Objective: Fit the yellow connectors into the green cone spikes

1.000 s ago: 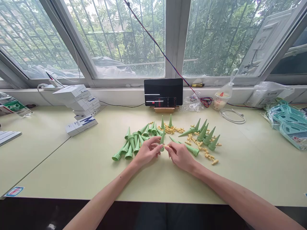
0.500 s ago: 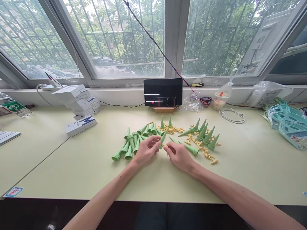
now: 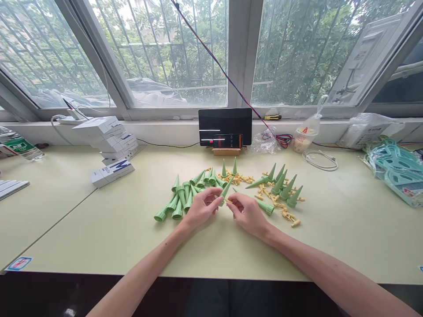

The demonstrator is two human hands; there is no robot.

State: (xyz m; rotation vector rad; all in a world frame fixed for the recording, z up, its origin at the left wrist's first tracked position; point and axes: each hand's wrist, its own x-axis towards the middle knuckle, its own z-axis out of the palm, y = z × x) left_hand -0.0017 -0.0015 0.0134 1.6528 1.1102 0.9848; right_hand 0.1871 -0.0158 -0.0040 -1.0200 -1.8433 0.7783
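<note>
My left hand (image 3: 204,206) is closed on a green plastic cone spike (image 3: 226,189), its tip pointing up and to the right. Between the thumb and fingers of my right hand (image 3: 247,212) is a small yellow plastic peg (image 3: 228,200), held against or very near the cone's lower side; whether it is inserted cannot be seen. Left of my hands lies a pile of green cones (image 3: 180,196). Behind them is a heap of yellow pegs (image 3: 236,178) with two upright cones. On the right, several cones (image 3: 286,187) stand among loose yellow pegs (image 3: 291,216).
White boxes (image 3: 110,136) are stacked at the left. A tablet (image 3: 224,123) and a phone (image 3: 231,141) lean at the back. A bagged cup (image 3: 303,137), a white cable (image 3: 320,159) and teal plastic pieces (image 3: 396,167) are at the right. The table's front edge runs below my arms.
Both hands stay nearly in place, holding the cone and the peg. The view has shifted very slightly, and otherwise the table looks the same.
</note>
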